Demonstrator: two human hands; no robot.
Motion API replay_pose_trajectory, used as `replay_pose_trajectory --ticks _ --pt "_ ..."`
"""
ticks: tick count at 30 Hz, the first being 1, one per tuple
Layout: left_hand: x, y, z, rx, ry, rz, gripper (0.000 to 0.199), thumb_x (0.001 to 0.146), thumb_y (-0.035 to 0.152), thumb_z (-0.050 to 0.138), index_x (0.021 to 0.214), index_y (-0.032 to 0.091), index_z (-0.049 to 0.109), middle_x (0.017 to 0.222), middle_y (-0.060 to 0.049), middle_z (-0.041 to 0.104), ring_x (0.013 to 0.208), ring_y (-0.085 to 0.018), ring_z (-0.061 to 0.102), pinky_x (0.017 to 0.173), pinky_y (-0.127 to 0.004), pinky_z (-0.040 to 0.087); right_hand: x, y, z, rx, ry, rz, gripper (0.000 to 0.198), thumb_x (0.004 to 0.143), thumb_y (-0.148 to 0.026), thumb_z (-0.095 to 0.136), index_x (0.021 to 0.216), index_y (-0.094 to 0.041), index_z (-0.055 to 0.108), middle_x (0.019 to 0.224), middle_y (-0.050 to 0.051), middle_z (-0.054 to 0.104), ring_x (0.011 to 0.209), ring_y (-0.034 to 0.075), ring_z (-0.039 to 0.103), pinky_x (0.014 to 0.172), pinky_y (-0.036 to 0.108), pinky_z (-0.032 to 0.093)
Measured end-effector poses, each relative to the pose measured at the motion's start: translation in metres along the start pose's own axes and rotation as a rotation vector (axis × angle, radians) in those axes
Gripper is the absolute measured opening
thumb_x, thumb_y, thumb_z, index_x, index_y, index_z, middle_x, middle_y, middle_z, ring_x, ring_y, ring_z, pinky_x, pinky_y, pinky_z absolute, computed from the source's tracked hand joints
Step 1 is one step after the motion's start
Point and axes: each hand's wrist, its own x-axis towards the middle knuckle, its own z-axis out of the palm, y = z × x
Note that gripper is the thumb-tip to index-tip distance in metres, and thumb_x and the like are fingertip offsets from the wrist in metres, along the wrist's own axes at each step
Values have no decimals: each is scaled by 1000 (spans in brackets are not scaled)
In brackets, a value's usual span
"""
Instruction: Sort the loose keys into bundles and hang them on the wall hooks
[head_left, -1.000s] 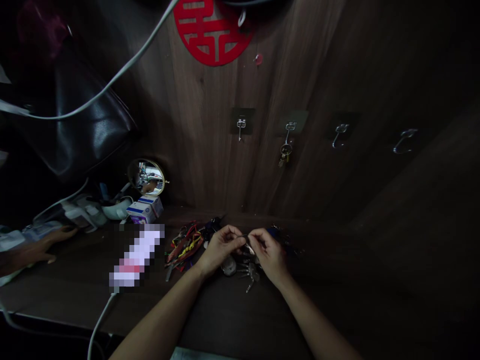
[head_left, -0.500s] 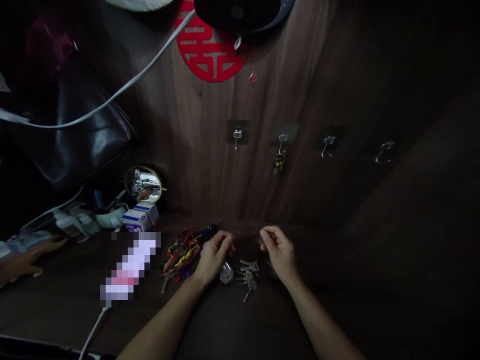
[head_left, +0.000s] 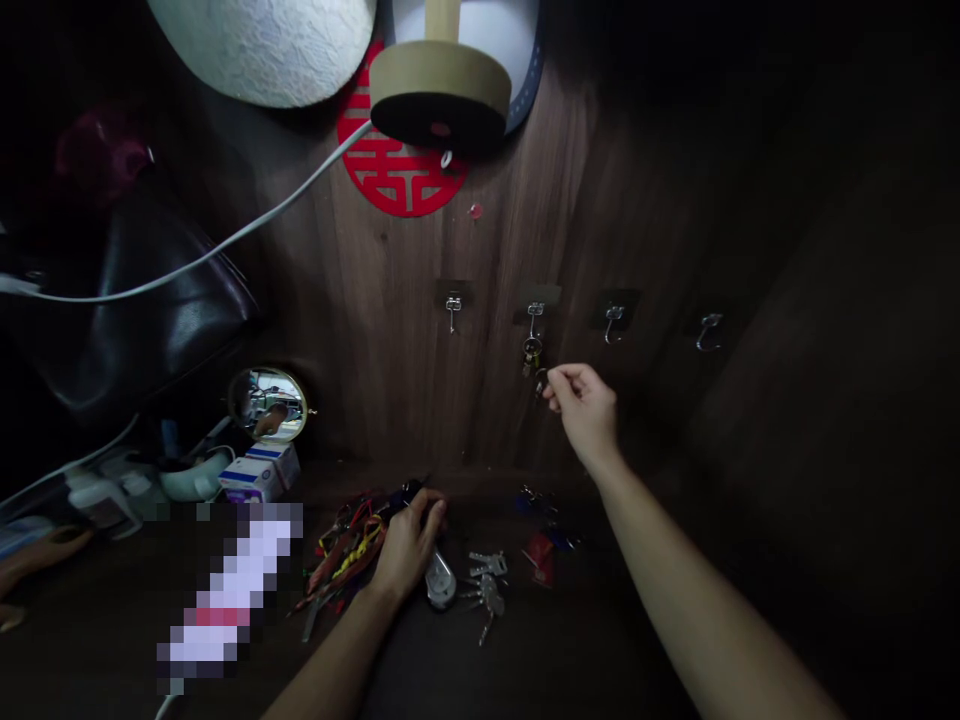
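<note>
My right hand [head_left: 585, 405] is raised before the wood panel, thumb and fingers pinched on a small key ring [head_left: 541, 378] with something dark dangling from it. Just above it, another bunch of keys [head_left: 531, 355] hangs from the second hook [head_left: 535, 318]. Down on the surface, my left hand [head_left: 409, 540] rests with loosely curved fingers, thumb a little apart, beside a tangled pile of keys and coloured cords [head_left: 349, 550]. Nothing shows in its grip. Close to its right lie a grey padlock-like piece [head_left: 440, 582] and a bunch of silver keys [head_left: 489, 590].
Other hooks [head_left: 453, 310] line the panel. More small items, one a red tag [head_left: 540, 558], lie at the right. A round mirror [head_left: 274, 405], boxes [head_left: 259, 472] and bottles [head_left: 101, 500] stand left. Another hand [head_left: 52, 550] is at the left edge. A white cable [head_left: 255, 225] crosses above.
My right hand has risen from the surface to near the second hook, carrying the key ring. My left hand stays low by the pile. The view has tilted upward.
</note>
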Motion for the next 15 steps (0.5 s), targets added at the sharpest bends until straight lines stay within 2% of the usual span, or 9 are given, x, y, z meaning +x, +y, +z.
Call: replay_pose_trajectory --ticks 7,15 --pt "1 -1 0 2 -3 17 34 87 46 34 91 21 57 63 2 60 63 -15 59 60 -22 40 46 -9 16 23 75 2 16 73 -32 59 68 -18 52 51 -5 54 40 6 44 39 18 34" --pt "2 -4 0 11 -21 6 34 88 45 33 92 20 56 63 2 60 62 -15 59 59 -21 38 57 11 19 -35 70 62 22 69 -38 61 67 -18 53 49 -6 52 39 6 44 38 18 33"
